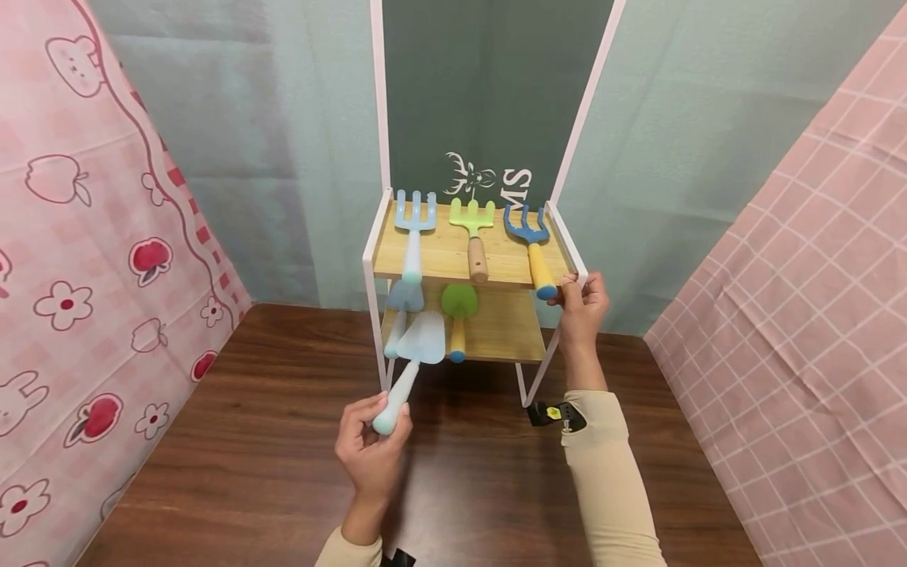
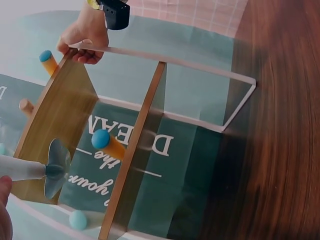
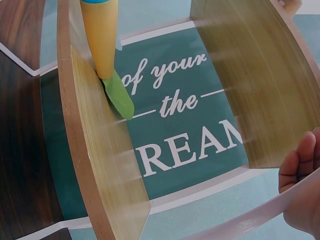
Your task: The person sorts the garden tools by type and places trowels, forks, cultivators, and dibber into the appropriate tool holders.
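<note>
My left hand point(image 1: 372, 449) holds a pale blue toy trowel point(image 1: 423, 339) by the end of its handle. The blade points up toward the rack and, in the left wrist view, stands close to the upper board's underside. My right hand point(image 1: 584, 311) grips the front right corner of the small two-tier rack point(image 1: 522, 268). On the top board lie a pale blue fork point(image 1: 414, 240), a green fork with a wooden handle point(image 1: 478, 256) and a blue fork with a yellow handle point(image 1: 541, 268). Below rest a green shovel point(image 1: 459, 303) with a yellow handle and another pale blue tool point(image 1: 405, 296).
The rack's white metal frame point(image 1: 370, 291) stands on a dark wooden table point(image 1: 283, 441). Behind it hangs a dark green panel point(image 1: 489, 87) with white print. A pink patterned cloth point(image 1: 106, 315) is on the left, a pink checked cloth point(image 1: 801, 291) on the right.
</note>
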The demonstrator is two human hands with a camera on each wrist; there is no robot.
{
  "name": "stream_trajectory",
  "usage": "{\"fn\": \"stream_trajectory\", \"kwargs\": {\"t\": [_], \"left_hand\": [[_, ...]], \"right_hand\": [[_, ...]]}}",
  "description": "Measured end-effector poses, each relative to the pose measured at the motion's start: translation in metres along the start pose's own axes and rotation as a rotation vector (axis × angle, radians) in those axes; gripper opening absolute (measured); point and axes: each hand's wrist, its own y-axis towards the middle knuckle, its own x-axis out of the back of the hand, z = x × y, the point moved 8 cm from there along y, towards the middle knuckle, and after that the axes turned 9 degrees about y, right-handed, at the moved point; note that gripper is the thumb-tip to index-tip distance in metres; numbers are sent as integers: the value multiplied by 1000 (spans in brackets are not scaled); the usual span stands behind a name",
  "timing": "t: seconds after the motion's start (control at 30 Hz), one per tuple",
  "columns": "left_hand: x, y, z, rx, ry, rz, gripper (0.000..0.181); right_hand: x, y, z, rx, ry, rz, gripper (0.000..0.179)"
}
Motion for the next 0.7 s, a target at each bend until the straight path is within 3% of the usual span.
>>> {"fn": "stream_trajectory", "kwargs": {"t": [0.27,0.7], "left_hand": [[-20,2,4,10,-12,28,27],[-48,3,5,-40,10,91,26]], "right_hand": [[0,1,0,3,22,3,17],[1,0,-2,-2,4,9,15]]}}
